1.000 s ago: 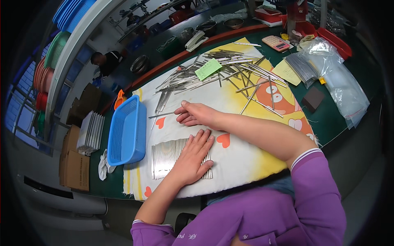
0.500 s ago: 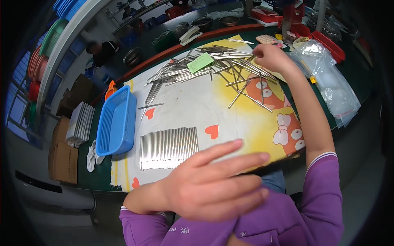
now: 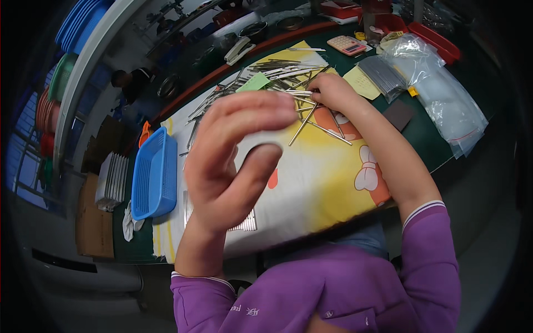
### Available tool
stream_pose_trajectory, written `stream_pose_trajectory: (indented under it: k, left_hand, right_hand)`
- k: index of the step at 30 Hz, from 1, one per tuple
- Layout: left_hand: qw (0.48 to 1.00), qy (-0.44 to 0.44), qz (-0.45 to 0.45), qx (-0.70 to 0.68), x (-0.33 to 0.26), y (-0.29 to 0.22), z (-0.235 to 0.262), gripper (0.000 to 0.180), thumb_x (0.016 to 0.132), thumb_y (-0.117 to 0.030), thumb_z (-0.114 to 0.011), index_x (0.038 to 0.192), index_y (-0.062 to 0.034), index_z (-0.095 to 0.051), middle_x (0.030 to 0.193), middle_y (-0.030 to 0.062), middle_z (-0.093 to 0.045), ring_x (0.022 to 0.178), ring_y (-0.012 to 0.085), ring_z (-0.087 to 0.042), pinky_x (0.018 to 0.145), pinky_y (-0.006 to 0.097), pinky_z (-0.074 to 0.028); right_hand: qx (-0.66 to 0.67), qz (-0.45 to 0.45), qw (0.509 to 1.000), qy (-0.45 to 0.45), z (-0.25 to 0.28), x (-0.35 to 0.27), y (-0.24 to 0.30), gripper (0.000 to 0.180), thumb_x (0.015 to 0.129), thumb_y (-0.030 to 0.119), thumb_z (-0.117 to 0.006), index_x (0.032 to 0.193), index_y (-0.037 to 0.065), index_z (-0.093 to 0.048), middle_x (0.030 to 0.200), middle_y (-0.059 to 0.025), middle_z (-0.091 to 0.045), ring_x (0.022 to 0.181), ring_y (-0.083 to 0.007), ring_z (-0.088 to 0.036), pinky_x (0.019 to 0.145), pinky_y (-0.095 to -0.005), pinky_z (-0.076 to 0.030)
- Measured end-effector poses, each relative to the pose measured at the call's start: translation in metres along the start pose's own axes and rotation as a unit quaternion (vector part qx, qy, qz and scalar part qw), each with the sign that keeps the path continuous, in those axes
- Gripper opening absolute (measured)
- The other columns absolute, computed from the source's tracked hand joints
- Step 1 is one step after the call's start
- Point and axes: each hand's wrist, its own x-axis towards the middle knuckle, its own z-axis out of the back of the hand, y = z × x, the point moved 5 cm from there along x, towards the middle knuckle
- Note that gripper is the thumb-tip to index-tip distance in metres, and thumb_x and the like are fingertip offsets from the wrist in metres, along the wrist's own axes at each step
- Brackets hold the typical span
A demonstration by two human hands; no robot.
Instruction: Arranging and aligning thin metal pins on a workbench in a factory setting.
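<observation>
My left hand (image 3: 230, 158) is raised over the cloth, fingers bent and thumb held apart, nothing between them. Behind it, the ends of a neat row of thin silver metal rods (image 3: 244, 223) show on the cloth; the hand hides most of that row. At the far side of the cloth lies a loose, crisscrossed pile of metal rods (image 3: 286, 71), with a green paper slip (image 3: 254, 82) on top. My right hand (image 3: 331, 91) reaches into the right side of this pile, its fingers curled down and closed at the rods; its fingertips are partly hidden.
A blue plastic basket (image 3: 154, 177) stands left of the white-and-yellow printed cloth (image 3: 327, 191). On the right lie clear plastic bags (image 3: 438, 83), a bundle of grey rods (image 3: 382, 79) and a pink calculator (image 3: 347, 45). A person (image 3: 131, 80) sits in the background.
My left hand has risen and turned, its outstretched fingers now curved upright over the rod row. My right hand has come left and nearer, from the pile's far right edge into the rods.
</observation>
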Motion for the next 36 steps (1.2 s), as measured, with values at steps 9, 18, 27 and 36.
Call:
stream_pose_trajectory:
  k: [9,18,27,36]
  left_hand:
    - [0.878,0.271,0.198,0.341,-0.049,0.182,-0.045,0.092,0.063,-0.043,-0.072,0.136,-0.0069,-0.029,0.143,0.0164,-0.020,0.132,0.0351,-0.016,0.108,0.045,-0.016]
    - [0.908,0.212,0.165,0.323,-0.033,0.193,-0.050,0.044,0.075,-0.027,-0.065,0.111,-0.0029,-0.054,0.116,0.0149,-0.051,0.112,0.0319,-0.045,0.095,0.038,-0.035]
    - [0.891,0.201,0.207,0.351,-0.041,0.181,-0.033,0.029,0.075,-0.017,-0.064,0.099,-0.0015,-0.059,0.097,0.0137,-0.056,0.091,0.0290,-0.053,0.079,0.035,-0.044]
    - [0.876,0.232,0.285,0.314,-0.061,0.181,-0.017,0.021,0.070,-0.009,-0.062,0.088,0.0002,-0.057,0.090,0.0151,-0.055,0.094,0.0323,-0.050,0.078,0.039,-0.044]
  right_hand:
    - [0.010,-0.065,0.987,0.149,0.043,-0.024,0.003,0.053,0.062,0.030,-0.074,0.106,0.003,-0.060,0.098,-0.0151,-0.060,0.091,-0.0276,-0.059,0.080,-0.0333,-0.047]
    - [-0.054,-0.056,0.991,0.108,0.024,-0.020,0.004,0.020,0.065,0.013,-0.067,0.083,0.005,-0.067,0.082,-0.0124,-0.065,0.079,-0.0265,-0.063,0.072,-0.0346,-0.051]
    - [-0.104,0.026,0.976,0.190,0.027,-0.039,0.049,0.039,0.060,0.029,-0.071,0.089,0.004,-0.063,0.082,-0.0144,-0.062,0.079,-0.0272,-0.060,0.076,-0.0352,-0.048]
    - [-0.024,0.062,0.976,0.209,0.004,-0.027,0.051,0.029,0.064,0.010,-0.064,0.092,0.004,-0.062,0.099,-0.0121,-0.059,0.094,-0.0287,-0.056,0.079,-0.0381,-0.044]
